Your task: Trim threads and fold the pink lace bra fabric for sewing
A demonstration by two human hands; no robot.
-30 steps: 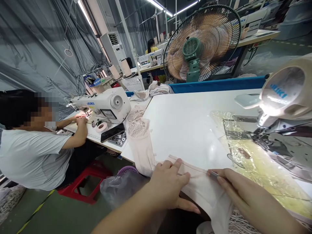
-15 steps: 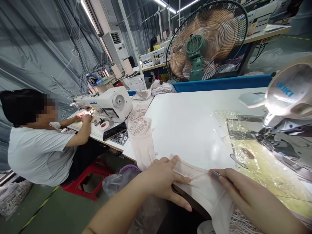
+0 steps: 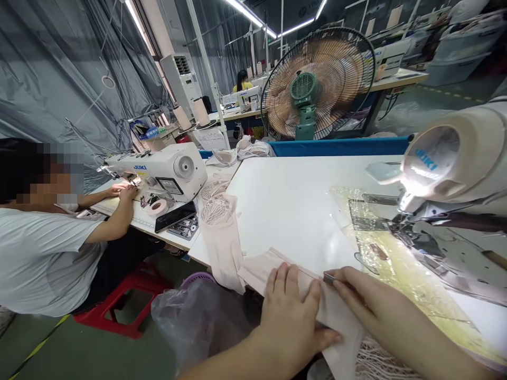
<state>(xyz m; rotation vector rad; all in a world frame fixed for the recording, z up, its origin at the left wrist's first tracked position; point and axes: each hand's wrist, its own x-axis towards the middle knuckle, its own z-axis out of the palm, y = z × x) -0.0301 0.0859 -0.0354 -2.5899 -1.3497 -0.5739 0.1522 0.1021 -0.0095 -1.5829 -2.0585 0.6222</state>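
My left hand (image 3: 291,311) lies on a pale pink fabric piece (image 3: 257,266) at the table's front edge, its fingers stretched out over the cloth and its thumb apart. Close by on the right, my right hand (image 3: 356,295) is closed around a small silver metal tool (image 3: 328,278), whose tip is at the seam of the fabric. Its exact kind is hidden by the fingers. Part of the cloth hangs over the edge below my hands. Pale lace (image 3: 380,359) lies beneath my right forearm.
A white sewing machine (image 3: 439,153) with a lit lamp stands on the right, near yellow plastic-covered table surface (image 3: 400,269). On the left a co-worker (image 3: 43,253) sits at another sewing machine (image 3: 170,169). Lace pieces (image 3: 217,211) lie between; a large fan (image 3: 312,89) stands behind.
My left hand has shifted right along the fabric and now lies flatter, closer to my right hand. More cloth shows to its left. The camera view has turned slightly right.
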